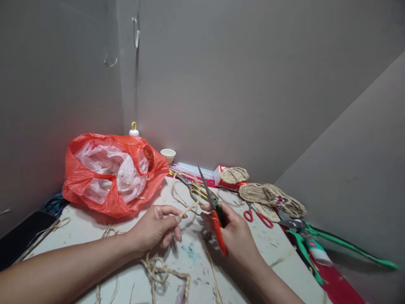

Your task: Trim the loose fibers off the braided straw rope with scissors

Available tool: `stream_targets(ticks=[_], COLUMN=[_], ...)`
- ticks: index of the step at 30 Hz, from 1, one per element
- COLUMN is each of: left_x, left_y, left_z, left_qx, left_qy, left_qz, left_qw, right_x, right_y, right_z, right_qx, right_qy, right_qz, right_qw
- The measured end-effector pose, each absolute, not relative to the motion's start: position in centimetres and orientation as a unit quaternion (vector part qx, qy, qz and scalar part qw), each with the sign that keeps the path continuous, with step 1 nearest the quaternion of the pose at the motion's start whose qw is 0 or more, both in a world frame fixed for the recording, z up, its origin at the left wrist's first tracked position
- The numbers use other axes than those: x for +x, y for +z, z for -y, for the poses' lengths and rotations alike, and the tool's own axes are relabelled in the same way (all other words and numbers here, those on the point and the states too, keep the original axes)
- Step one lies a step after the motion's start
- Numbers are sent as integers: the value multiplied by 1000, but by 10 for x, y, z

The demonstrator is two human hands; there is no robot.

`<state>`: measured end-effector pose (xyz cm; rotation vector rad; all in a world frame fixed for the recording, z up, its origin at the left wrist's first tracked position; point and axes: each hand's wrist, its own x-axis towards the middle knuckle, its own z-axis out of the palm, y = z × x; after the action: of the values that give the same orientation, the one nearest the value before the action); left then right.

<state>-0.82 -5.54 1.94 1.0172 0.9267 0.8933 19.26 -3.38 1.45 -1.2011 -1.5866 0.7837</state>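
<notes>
My left hand (155, 228) pinches a pale braided straw cord (190, 207) between thumb and fingers. Its loose, braided length (158, 270) lies looped on the white tabletop below that hand. In my right hand (238, 236) is a pair of scissors (218, 230) with a red-orange handle and a green inner part, blades pointing up and away. The fingertips of that hand are close to the cord's end, and whether they touch it I cannot tell. Behind the hands lie gold-handled scissors (198, 192).
A red plastic bag (115, 175) stands at left, near a phone (27, 238). Along the back are a paper cup (168, 155) and pale sticks (193, 169). To the right lie woven straw soles (268, 195), red-handled scissors (264, 219), green-handled shears (348, 245) and a bottle (318, 252).
</notes>
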Motion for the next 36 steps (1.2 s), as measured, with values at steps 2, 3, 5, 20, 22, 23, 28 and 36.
stream_targets(ticks=[2, 3, 5, 20, 22, 23, 28, 36], left_x=[-10, -12, -16, -21, -21, -21, -20, -22], left_y=[21, 21, 20, 16, 16, 16, 17, 16], left_z=[49, 46, 39, 31, 31, 32, 34, 32], left_qx=[437, 431, 421, 400, 403, 405, 420, 423], left_qy=[446, 468, 506, 543, 541, 539, 529, 522], left_qz=[-422, -424, -424, -400, -394, -391, -386, -378], left_qw=[658, 645, 622, 621, 624, 627, 628, 637], right_x=[195, 197, 202, 210, 211, 211, 212, 214], right_y=[10, 8, 7, 7, 5, 4, 0, -3], right_z=[31, 30, 29, 28, 28, 28, 27, 28], right_qx=[-509, -517, -531, -515, -510, -510, -502, -508], right_qy=[300, 286, 241, -151, -191, -209, -256, -269], right_qz=[662, 671, 700, 829, 823, 819, 811, 801], right_qw=[462, 449, 412, 156, 161, 162, 157, 168])
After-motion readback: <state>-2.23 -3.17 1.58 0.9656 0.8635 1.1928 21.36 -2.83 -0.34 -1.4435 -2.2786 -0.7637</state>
